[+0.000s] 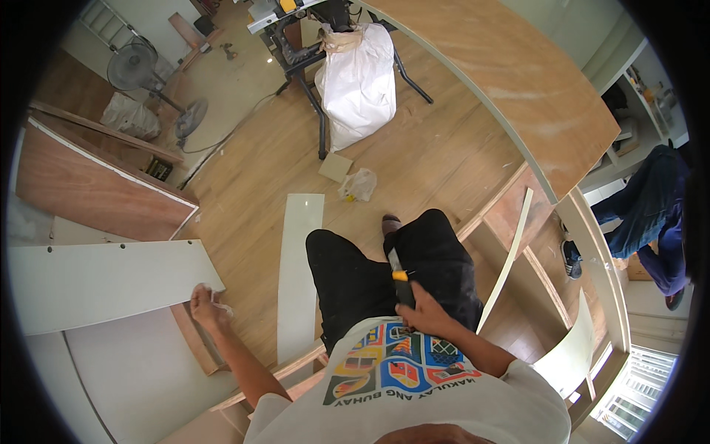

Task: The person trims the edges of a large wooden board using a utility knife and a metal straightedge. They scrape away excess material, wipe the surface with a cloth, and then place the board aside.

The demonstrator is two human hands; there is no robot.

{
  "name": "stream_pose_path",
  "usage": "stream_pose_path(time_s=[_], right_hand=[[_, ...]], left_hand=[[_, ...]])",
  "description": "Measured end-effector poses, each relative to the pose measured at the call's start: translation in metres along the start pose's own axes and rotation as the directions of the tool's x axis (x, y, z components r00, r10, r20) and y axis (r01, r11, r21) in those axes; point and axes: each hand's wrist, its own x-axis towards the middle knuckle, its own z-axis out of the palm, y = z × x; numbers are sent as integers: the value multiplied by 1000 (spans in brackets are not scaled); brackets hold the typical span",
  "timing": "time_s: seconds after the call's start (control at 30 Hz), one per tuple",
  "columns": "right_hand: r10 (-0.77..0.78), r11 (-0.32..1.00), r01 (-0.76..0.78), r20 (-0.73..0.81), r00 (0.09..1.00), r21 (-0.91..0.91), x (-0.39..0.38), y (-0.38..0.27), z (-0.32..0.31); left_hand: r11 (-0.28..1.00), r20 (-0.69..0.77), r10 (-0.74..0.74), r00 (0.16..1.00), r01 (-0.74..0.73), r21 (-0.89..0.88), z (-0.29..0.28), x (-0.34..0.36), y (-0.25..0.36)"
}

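My left hand (208, 306) is pinched on a small crumpled pale scrap (222, 308), probably plastic, at the right end of a white board (111, 281) with dark holes along its far edge. My right hand (423, 311) grips a black-and-yellow knife-like tool (401, 285) over my right thigh, its pale blade pointing away from me. A long white strip (299, 222) lies on the floor left of my legs. A thin white edging strip (506, 259) leans at the right, near a curved white sheet (569, 348).
A curved wooden panel (503, 59) spans the upper right above a wooden frame (529, 270). Two other people's legs (636, 214) show at the right. A black stand (322, 122) with a white bag (356, 89), a fan (133, 66), a cord (237, 126) and leaning plywood (96, 177) are ahead.
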Motion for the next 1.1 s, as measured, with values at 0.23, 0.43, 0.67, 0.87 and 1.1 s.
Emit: stream_pose_path(time_s=[0.23,0.43,0.67,0.87,1.1], right_hand=[[-145,929,205,-205,968,308,13,-77,-58],[-349,621,375,-186,918,688,32,-85,-45],[-203,709,253,-154,967,659,73,-64,-45],[-53,776,57,-24,998,629,151,-51,-34],[119,769,-134,66,991,625,246,-83,-36]], left_hand=[[809,225,36,974,-160,565,3,-25,-76],[430,375,-449,811,-172,886,-57,-30,-163],[175,572,-579,582,-596,784,-79,-117,-245],[71,351,-747,565,-458,886,-44,-121,-245],[99,409,-723,557,-502,859,64,-26,-246]])
